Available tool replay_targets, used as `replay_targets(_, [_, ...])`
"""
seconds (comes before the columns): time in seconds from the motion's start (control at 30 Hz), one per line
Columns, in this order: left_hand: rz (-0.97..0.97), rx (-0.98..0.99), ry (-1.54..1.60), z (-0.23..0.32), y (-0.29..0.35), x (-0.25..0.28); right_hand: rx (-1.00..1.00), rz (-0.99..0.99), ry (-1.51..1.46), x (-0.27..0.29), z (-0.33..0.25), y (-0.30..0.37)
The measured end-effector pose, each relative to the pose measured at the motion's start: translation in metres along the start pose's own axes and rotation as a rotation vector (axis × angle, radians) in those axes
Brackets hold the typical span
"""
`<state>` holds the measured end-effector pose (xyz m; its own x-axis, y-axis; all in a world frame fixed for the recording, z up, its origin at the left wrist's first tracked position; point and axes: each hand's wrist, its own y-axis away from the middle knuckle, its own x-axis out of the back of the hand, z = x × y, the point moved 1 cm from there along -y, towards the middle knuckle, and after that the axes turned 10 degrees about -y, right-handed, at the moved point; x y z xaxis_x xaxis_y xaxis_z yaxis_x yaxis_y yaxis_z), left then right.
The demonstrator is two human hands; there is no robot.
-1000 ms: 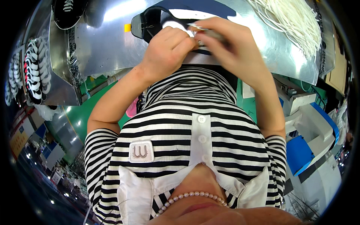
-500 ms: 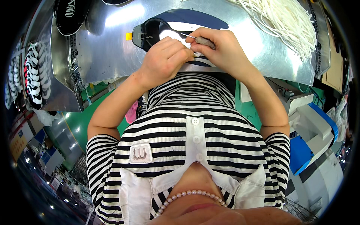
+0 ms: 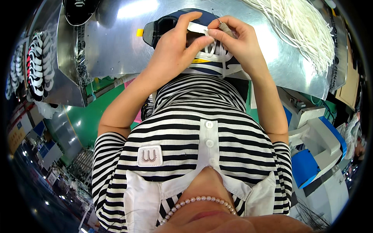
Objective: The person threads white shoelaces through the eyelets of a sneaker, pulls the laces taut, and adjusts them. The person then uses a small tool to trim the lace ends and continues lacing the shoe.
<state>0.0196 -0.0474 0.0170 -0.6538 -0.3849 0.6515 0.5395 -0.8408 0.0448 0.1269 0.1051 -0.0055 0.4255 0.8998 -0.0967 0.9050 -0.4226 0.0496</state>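
Navy sneaker (image 3: 202, 61) rests at the near edge of the metal worktop (image 3: 112, 42), heel left, toe right. Left hand (image 3: 173, 44): grip spread, forefinger over the sneaker's far side, thumb along its near side. Right hand (image 3: 239, 40), above the sneaker's forepart: grip pinching the wrapped-handle awl-type tool (image 3: 226, 29), shaft pointing away past the far side; thumb and forefinger tips meet at the white shoelace (image 3: 223, 62), though a pinch on it cannot be confirmed. A bundle of loose laces (image 3: 305, 33) lies right of the sneaker. Recommended practice: keep the shaft clear of left fingertips, steady the upper, draw the lace flat, untwisted and evenly tensioned.
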Motion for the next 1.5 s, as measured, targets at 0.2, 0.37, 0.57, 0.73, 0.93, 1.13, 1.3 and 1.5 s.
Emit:
replay_targets(0.2, [0.201, -0.077, -0.047, -0.013, -0.004, -0.014, -0.105, -0.036, -0.167, 0.004, -0.008, -0.004])
replay_targets(0.37, [0.059, -0.027, 0.235, -0.004, -0.008, 0.0, -0.258, -0.242, -0.251, 0.024, -0.029, 0.004])
replay_targets(0.57, [0.113, -0.04, 0.218, -0.006, -0.005, -0.012, -0.187, -0.105, -0.148, -0.004, -0.018, -0.007])
replay_targets(0.73, [0.126, 0.009, 0.256, -0.007, -0.007, -0.014, -0.145, -0.065, 0.058, 0.001, -0.012, -0.009])
replay_targets(0.93, [0.155, -0.008, 0.057, -0.012, -0.007, -0.015, -0.073, -0.067, 0.097, 0.003, -0.014, -0.003])
replay_targets(1.13, [0.218, 0.014, -0.053, -0.011, -0.007, -0.018, 0.016, 0.056, 0.232, 0.007, -0.021, 0.021])
replay_targets(1.3, [0.237, 0.034, -0.077, -0.01, -0.008, -0.019, -0.04, 0.046, 0.359, 0.005, -0.019, 0.02])
replay_targets(1.5, [0.266, 0.0, -0.114, -0.009, -0.006, -0.018, -0.094, 0.027, 0.311, 0.008, -0.023, 0.021])
